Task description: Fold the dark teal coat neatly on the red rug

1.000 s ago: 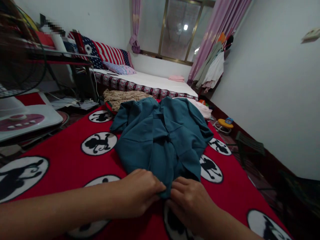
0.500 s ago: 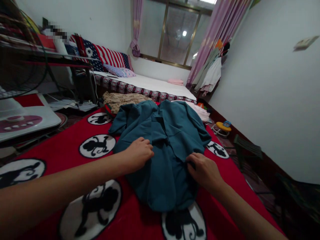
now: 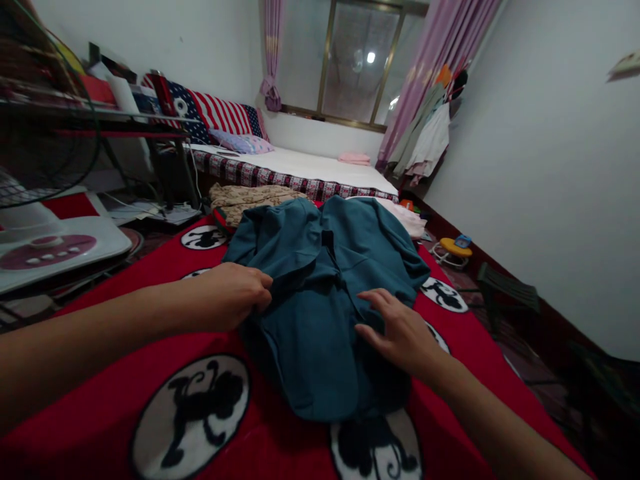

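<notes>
A teal jacket (image 3: 320, 360) is spread on a red blanket (image 3: 270, 440) with black monkey figures in white ovals. Its collar end points away from me and its rounded front hem lies nearest. My left hand (image 3: 245, 293) is closed on the jacket's left front panel, with the fabric's edge lifted a little beside the fingers. Over the right front panel, my right hand (image 3: 395, 330) has thumb and fingers apart, close to the cloth; whether the fingertips touch it I cannot tell.
Folded tan patterned cloth (image 3: 255, 197) and pale pink cloth (image 3: 407, 217) lie beyond the jacket. A white fan base (image 3: 65, 243) stands at left, below a cluttered desk. Along the right wall are a yellow stool (image 3: 455, 248) and a dark folding stool (image 3: 507, 287).
My left hand has moved left from the jacket's middle, drawing the front panel outward. My right hand has shifted slightly left and its fingers have opened off the cloth.
</notes>
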Motion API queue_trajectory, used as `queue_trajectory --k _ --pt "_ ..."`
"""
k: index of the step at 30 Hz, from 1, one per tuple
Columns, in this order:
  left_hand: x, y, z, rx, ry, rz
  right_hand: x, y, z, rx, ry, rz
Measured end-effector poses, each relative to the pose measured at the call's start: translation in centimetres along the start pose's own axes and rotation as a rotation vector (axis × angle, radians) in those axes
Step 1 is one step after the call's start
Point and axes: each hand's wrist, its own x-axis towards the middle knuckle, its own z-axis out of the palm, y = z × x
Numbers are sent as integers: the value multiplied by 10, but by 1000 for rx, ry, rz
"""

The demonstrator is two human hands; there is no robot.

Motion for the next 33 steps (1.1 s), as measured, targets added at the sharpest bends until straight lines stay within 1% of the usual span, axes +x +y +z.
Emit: queue_trajectory --k 2,3,5,7,8,9,11,12,13,14,15,16,17,18,19,21,22,23,24,26,27,29,31,33 --pt "-3 2 -7 3 -26 -38 9 -8 12 -107 -69 -20" --pt "-4 1 -9 5 -27 -50 13 -7 15 -150 -88 -3" --pt "-10 -4 -11 -2 -17 -65 16 3 17 -195 -119 55" --pt "-20 -12 -10 -34 -12 -81 13 21 9 -156 -111 95" --pt "-26 -15 -9 -63 -20 -87 9 32 2 -113 -66 105" --pt "-34 -18 -7 -95 -32 -97 1 44 -6 -62 9 116" --pt "-50 -23 -3 -172 -82 -126 -19 68 -22 21 221 181" --pt "-57 -24 0 -215 -133 -141 -31 80 -30 49 302 231" --pt "-63 -25 2 -261 -200 -153 -45 91 -37 68 340 288" --pt "-68 -26 3 -306 -276 -162 -58 101 -42 88 332 348" --pt "-70 -27 4 -336 -334 -172 -70 110 -46 111 292 413" --pt "-70 -27 4 -347 -360 -182 -81 118 -48 133 253 474" --pt "-68 -28 3 -340 -335 -195 -91 123 -48 154 214 523" --pt "-64 -28 2 -318 -259 -210 -98 127 -48 170 187 553" --pt "-58 -27 0 -290 -151 -226 -103 129 -47 180 168 563" --pt "-46 -22 -2 -262 53 -225 -107 128 -44 188 132 524" --pt "-41 -18 -1 -271 109 -199 -108 127 -43 192 110 479" --pt "-37 -13 1 -290 131 -160 -107 125 -42 199 80 424" --pt "-35 -7 5 -317 117 -111 -107 123 -41 209 46 366" --pt "-33 6 14 -376 36 -11 -108 119 -42 237 -10 266" --pt "-35 12 18 -400 -12 25 -109 118 -43 254 -32 239" --pt "-39 23 22 -446 -118 67 -113 117 -48 292 -71 231" --pt "-45 28 19 -502 -221 94 -118 115 -55 341 -152 245" --pt "-50 25 12 -570 -332 98 -121 113 -64 384 -295 235"
